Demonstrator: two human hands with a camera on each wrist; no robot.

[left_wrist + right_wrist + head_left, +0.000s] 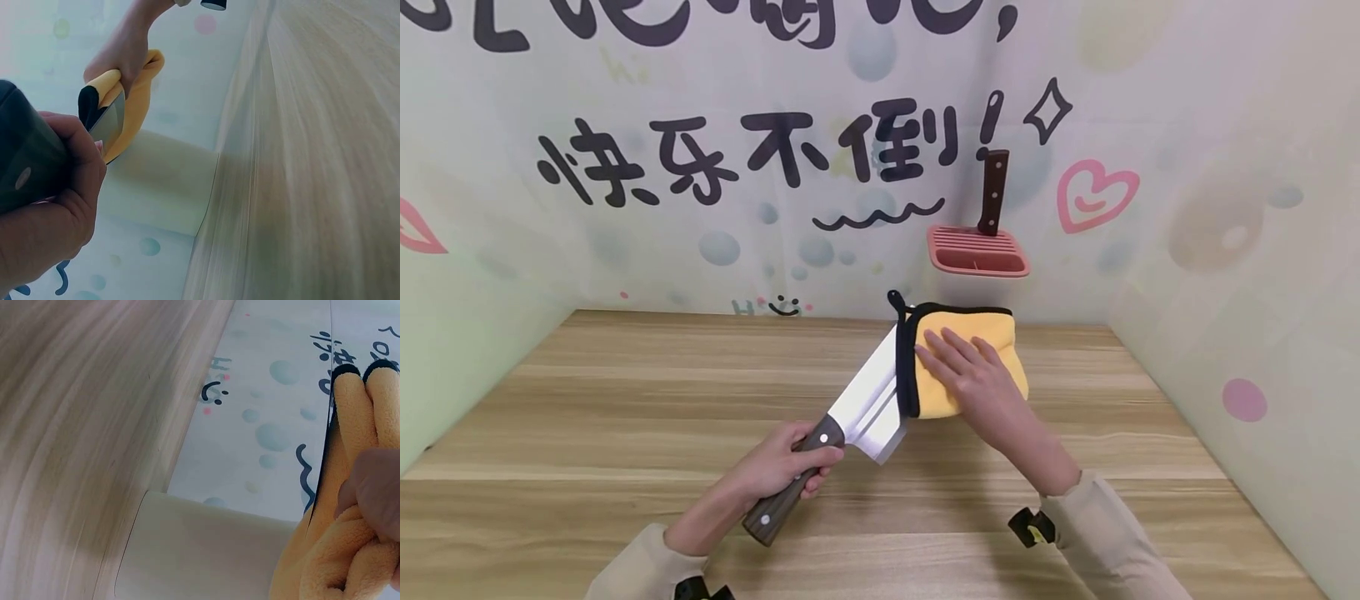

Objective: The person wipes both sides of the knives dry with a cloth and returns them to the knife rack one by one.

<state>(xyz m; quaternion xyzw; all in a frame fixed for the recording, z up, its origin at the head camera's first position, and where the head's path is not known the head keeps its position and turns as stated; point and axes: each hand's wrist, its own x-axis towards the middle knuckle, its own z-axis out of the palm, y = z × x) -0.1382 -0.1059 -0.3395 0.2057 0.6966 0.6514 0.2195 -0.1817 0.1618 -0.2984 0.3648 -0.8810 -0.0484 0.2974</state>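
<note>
My left hand [790, 465] grips the dark wooden handle of a cleaver [865, 396], its broad shiny blade slanting up to the right above the table. Folded over the far part of the blade is a yellow cloth [936, 393] with black edging and a small black loop. Through this cloth my right hand [979, 387] holds the blade, its fingers laid along the upper face. In the right wrist view the thumb side of the right hand [375, 494] presses into the bunched cloth [355, 422]. The blade's far end is hidden inside the fold.
A pink slotted knife holder [977, 267] is against the back wall, with another knife [994, 193] standing in it, brown handle up. The wood-grain table [625, 400] is bounded by printed walls [1187, 275] at the back and both sides.
</note>
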